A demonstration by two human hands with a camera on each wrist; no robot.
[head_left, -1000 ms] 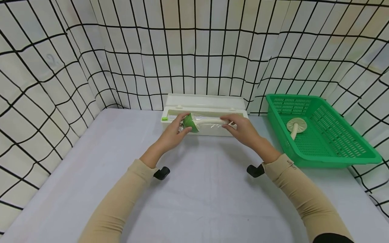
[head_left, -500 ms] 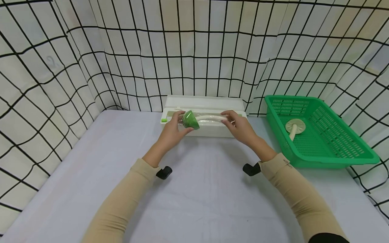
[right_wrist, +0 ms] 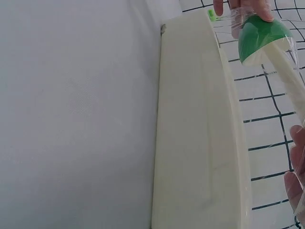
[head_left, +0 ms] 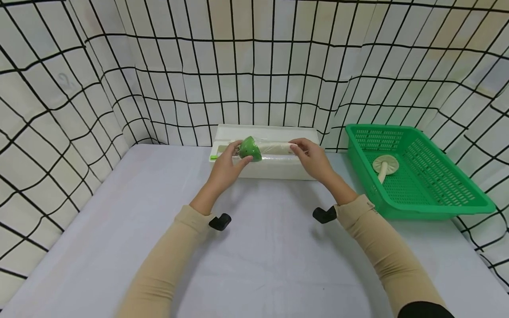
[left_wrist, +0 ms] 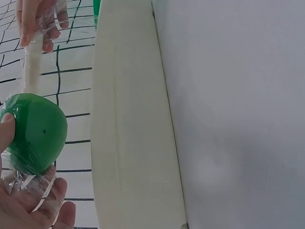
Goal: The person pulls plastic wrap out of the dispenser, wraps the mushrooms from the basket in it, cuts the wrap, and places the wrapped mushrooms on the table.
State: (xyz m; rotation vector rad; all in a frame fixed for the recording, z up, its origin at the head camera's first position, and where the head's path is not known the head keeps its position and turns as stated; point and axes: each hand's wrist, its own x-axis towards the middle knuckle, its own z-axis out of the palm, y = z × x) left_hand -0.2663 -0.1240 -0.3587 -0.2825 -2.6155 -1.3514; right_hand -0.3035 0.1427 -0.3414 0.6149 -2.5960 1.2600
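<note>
A toy mushroom with a green cap (head_left: 250, 149) and a pale stem is held sideways above a white cling film box (head_left: 274, 170). Clear film wraps its cap and stem, crinkled in the left wrist view. My left hand (head_left: 225, 171) grips the cap end, thumb against the green cap (left_wrist: 39, 130). At the other end, my right hand (head_left: 316, 161) pinches the film-covered stem tip. Film also bunches at my left fingers (left_wrist: 59, 191). In the right wrist view the pale stem (right_wrist: 285, 71) slants down from the cap to my right fingers. The box's lid (head_left: 262, 131) stands raised behind.
A green plastic basket (head_left: 433, 211) stands at the right, with another pale mushroom (head_left: 385, 165) inside. Black wire mesh (head_left: 254, 72) encloses the back and sides of the white-covered table (head_left: 262, 265). A bright green tab (head_left: 214, 157) sits at the box's left end.
Both hands have lifted the mushroom slightly and shifted it back over the box. Its cap has tilted and turned between the fingers. The basket and box stay in place.
</note>
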